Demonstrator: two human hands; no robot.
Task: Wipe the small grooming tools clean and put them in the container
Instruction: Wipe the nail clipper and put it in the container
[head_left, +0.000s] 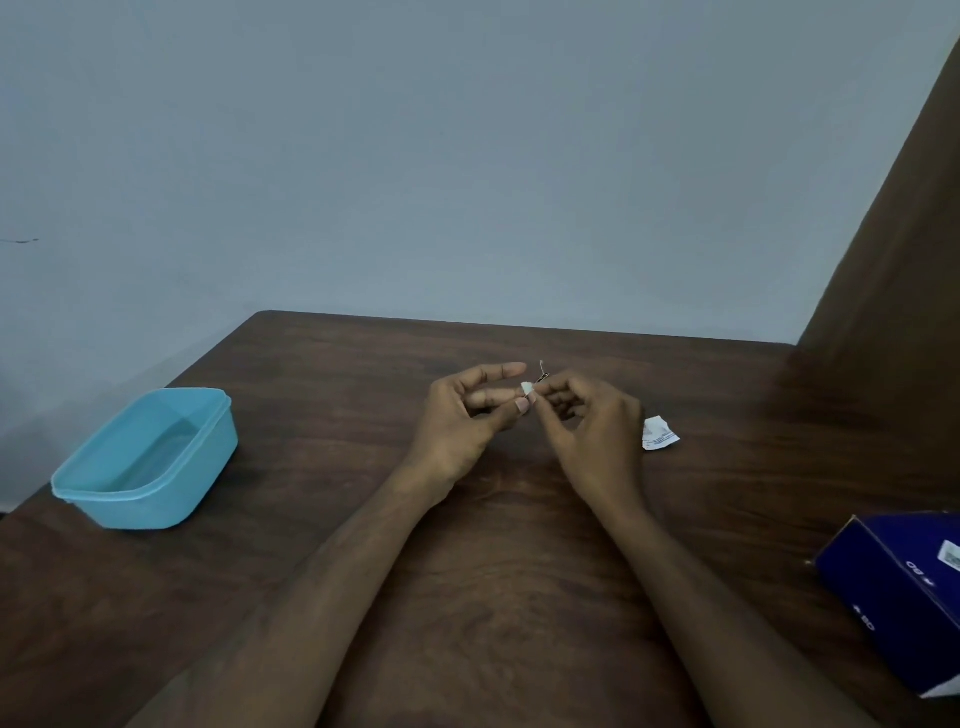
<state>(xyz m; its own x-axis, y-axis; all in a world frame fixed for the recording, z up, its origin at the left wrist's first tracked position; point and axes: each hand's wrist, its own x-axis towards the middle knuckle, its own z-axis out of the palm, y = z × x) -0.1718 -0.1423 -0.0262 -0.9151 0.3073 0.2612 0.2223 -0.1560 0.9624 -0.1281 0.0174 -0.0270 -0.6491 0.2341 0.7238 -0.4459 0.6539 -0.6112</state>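
Pinching a small white wipe (526, 388) between thumb and forefinger, your left hand (470, 423) hovers over the middle of the dark brown wooden table (322, 519), its other fingers stretched out loosely above the pinch. Your right hand (592, 426) meets it from the other side, fingertips curled tight on a thin little metal grooming tool (542, 373), whose slim end pokes up just past your fingers; it is too small to tell what kind of tool it is. Wipe and tool touch right where your two hands come together. Well off to your left, near the table's edge, sits the light blue rectangular plastic container (148, 462), open-topped. Just beside your right hand lies a torn white sachet wrapper (658, 434). At the near right corner stands a dark blue cardboard box (904, 587).
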